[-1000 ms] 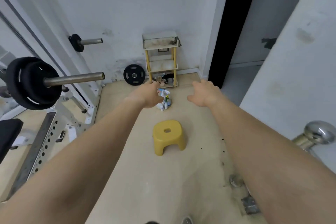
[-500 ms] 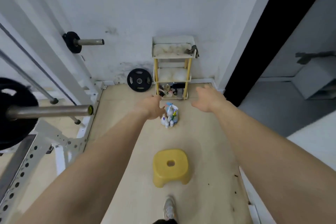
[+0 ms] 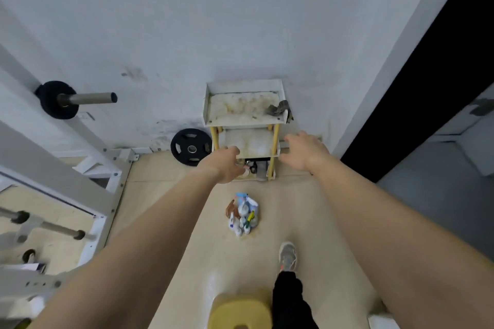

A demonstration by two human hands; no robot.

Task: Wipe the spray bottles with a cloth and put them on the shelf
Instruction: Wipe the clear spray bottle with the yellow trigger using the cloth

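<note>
A cluster of spray bottles (image 3: 242, 212) stands on the beige floor, white and brown ones with coloured caps. Behind it, against the wall, is a small shelf (image 3: 244, 115) with white trays and yellow posts. A grey cloth (image 3: 278, 109) lies at the right edge of its top tray. My left hand (image 3: 227, 164) and my right hand (image 3: 304, 152) are stretched forward in the air in front of the shelf's lower part, above and beyond the bottles. Both hold nothing, with relaxed fingers.
A yellow stool (image 3: 240, 312) is at the bottom edge beside my foot (image 3: 288, 256). A black weight plate (image 3: 191, 147) leans on the wall left of the shelf. A white rack with bars (image 3: 80, 168) fills the left side. A dark doorway (image 3: 433, 75) is at the right.
I have walked closer: the shelf and bottles appear larger, the stool has slid to the bottom edge, and my foot has stepped past it. Both hands stay outstretched and hold nothing.
</note>
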